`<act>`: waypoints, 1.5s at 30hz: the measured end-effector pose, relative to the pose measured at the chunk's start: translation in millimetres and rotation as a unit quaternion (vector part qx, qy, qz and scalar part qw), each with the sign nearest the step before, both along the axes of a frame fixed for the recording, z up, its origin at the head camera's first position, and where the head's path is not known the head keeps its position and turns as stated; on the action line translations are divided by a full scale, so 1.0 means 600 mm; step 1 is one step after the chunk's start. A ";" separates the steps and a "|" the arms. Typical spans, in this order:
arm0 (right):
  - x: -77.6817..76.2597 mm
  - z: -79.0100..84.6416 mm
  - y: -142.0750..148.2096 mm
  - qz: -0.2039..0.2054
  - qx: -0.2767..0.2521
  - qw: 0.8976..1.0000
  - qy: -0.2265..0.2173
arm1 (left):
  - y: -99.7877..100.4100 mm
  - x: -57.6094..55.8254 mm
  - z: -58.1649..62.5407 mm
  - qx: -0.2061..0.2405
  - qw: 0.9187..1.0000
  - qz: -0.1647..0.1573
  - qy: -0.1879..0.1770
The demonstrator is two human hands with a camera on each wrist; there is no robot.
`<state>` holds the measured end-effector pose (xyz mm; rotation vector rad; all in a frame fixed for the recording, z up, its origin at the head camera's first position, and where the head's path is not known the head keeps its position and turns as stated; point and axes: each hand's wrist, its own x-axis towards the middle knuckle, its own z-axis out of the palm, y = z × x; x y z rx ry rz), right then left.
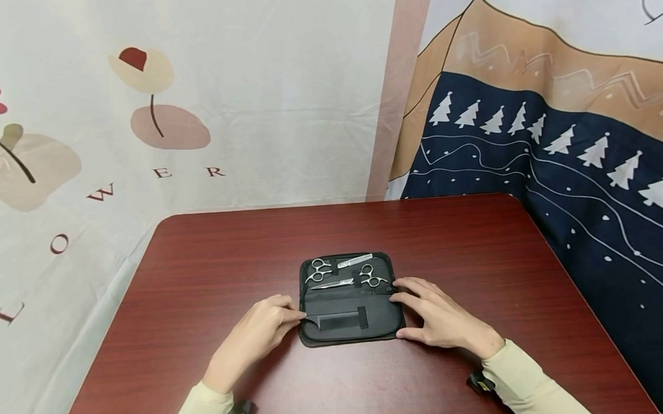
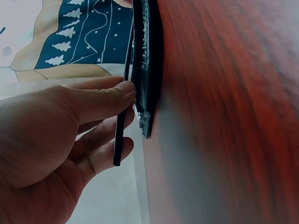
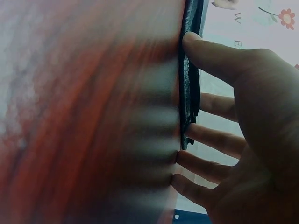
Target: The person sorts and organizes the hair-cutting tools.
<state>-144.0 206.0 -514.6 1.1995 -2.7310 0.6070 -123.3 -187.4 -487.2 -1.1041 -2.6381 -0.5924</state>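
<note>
A black zip case point(image 1: 379, 320) lies unfolded on the table. Two pairs of silver scissors sit in its upper part: one pair point(image 1: 319, 271) above and another pair point(image 1: 372, 276) below. Along the lower part lies a black comb point(image 1: 337, 320), its right portion under a strap point(image 1: 362, 317). My left hand point(image 1: 265, 329) pinches the comb's thin end between thumb and fingers at the case's left side; in the left wrist view the dark strip point(image 2: 119, 140) passes between them. My right hand point(image 1: 441, 317) touches the case's right edge with thumb and fingertips, fingers spread.
The reddish-brown wooden table point(image 1: 227, 250) extends around the case on every side. Behind it hangs a pale curtain point(image 1: 280, 78) with printed flowers and letters. A navy and tan printed cloth point(image 1: 486, 161) hangs at the right. Both wrists carry small dark devices point(image 1: 480, 382).
</note>
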 end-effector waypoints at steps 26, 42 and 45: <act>0.000 0.003 -0.002 -0.005 -0.001 1.000 -0.008 | 0.060 -0.018 -0.002 -0.017 0.999 -0.044 -0.001; -0.001 0.001 -0.001 -0.008 0.002 1.000 -0.007 | 0.096 -0.030 -0.004 -0.046 0.997 -0.063 -0.003; -0.001 0.001 -0.001 -0.008 0.002 1.000 -0.008 | 0.099 -0.031 -0.005 -0.048 0.997 -0.064 -0.004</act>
